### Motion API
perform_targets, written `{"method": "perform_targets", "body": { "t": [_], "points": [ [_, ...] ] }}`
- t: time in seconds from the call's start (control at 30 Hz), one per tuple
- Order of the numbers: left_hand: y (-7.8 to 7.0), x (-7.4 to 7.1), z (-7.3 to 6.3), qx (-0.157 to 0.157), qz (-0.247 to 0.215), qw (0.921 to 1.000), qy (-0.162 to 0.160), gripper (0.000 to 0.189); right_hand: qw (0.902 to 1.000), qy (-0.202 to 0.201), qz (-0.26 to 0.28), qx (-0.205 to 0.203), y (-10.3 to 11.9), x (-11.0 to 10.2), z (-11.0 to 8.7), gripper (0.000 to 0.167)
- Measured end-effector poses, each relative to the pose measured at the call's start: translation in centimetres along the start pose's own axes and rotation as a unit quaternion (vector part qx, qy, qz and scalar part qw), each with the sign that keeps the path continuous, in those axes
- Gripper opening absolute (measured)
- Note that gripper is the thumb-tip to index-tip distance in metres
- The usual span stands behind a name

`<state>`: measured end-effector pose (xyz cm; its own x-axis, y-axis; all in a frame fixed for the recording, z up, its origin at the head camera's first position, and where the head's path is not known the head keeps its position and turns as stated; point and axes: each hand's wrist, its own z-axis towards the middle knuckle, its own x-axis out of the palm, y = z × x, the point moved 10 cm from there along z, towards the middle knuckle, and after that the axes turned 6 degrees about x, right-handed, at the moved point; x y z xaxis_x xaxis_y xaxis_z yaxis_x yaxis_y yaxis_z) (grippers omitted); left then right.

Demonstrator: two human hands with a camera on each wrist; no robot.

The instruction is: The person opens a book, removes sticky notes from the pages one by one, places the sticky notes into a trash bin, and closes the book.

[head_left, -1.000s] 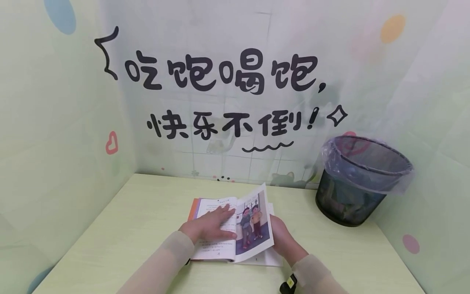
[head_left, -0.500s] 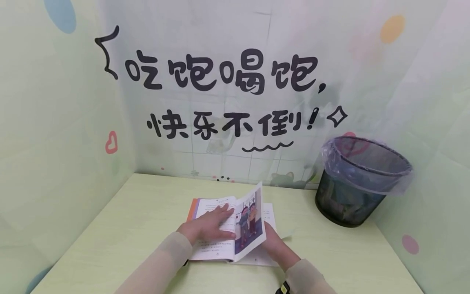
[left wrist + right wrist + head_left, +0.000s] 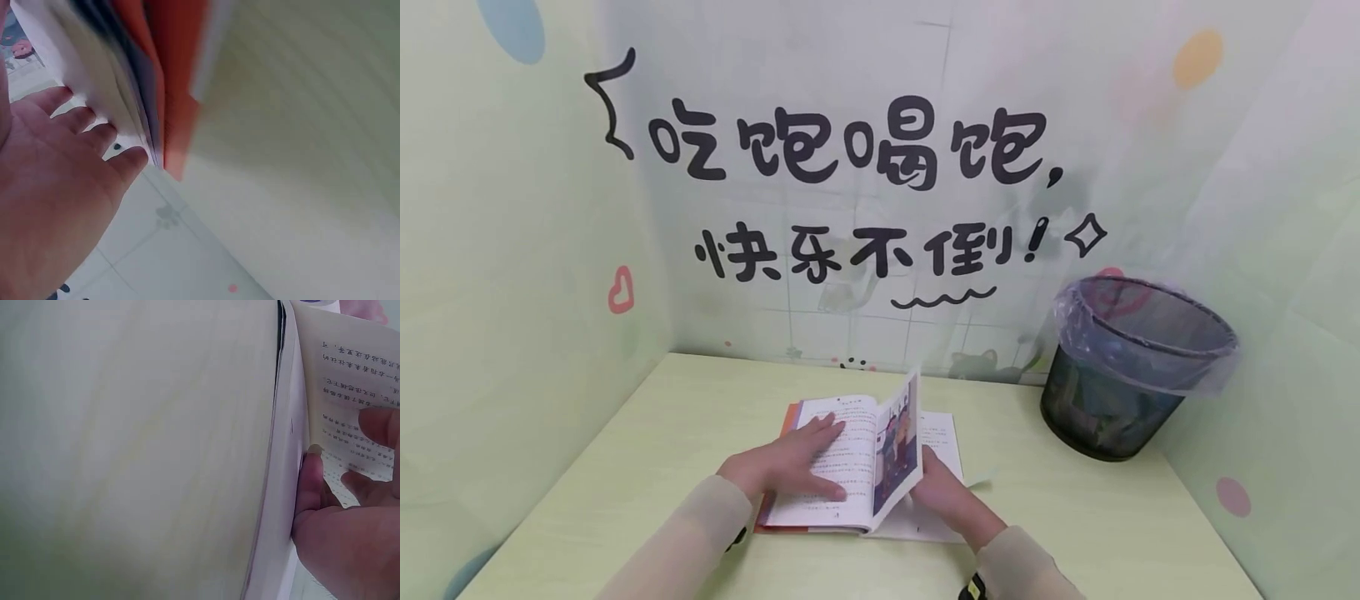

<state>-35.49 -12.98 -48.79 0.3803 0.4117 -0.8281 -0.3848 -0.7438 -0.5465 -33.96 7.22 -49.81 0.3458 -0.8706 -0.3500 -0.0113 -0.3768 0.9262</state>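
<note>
An open paperback book point(image 3: 850, 417) with orange and purple cover edges lies on the table, printed text on its left page. Over that page my left hand point(image 3: 786, 467) is spread, fingers straight. In the left wrist view its fingertips point(image 3: 128, 162) reach the page stack. One illustrated page point(image 3: 897, 454), showing two figures, stands raised near the spine. Behind it my right hand point(image 3: 951, 497) touches its reverse side, with part of the fingers hidden. The right wrist view shows that hand point(image 3: 356, 537) with spread fingers against printed text.
A black mesh waste bin point(image 3: 1112, 408) with a clear plastic liner point(image 3: 1180, 367) stands at the back right of the pale table point(image 3: 625, 467). Patterned wall sheets with large black lettering enclose the back and sides. A thin pale green strip point(image 3: 979, 482) sticks out right of the book.
The raised page has swung left toward upright, and my right hand has moved left behind it. More of the right page shows. My left hand has slid left and toward me.
</note>
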Motion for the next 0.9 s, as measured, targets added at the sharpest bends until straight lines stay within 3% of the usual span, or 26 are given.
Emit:
{"method": "perform_targets", "body": {
  "t": [0.13, 0.27, 0.4, 0.7, 0.9],
  "points": [
    [1.4, -0.4, -1.2, -0.005, -0.003, 0.9999, 0.010, 0.121, 0.9990, 0.005, -0.045, 0.005, 0.4, 0.6, 0.4, 0.064],
    [2.8, -0.8, -2.3, -0.018, -0.007, 0.9998, 0.008, 0.121, 0.9958, 0.009, -0.085, 0.031, 0.1, 0.9, 0.3, 0.075],
    [4.0, -1.2, -3.0, -0.028, -0.001, 0.9996, 0.003, 0.116, 0.9923, 0.024, -0.118, 0.028, 0.1, 1.4, 0.3, 0.079],
    [5.0, -1.5, -3.6, -0.008, 0.014, 0.9999, -0.006, 0.108, 0.9820, 0.025, -0.187, 0.015, 0.7, 2.5, -0.1, 0.084],
    [5.9, -3.6, -4.5, -0.058, 0.022, 0.9979, -0.016, 0.103, 0.9757, 0.018, -0.217, 0.024, 1.2, 2.6, -0.1, 0.086]
  ]
}}
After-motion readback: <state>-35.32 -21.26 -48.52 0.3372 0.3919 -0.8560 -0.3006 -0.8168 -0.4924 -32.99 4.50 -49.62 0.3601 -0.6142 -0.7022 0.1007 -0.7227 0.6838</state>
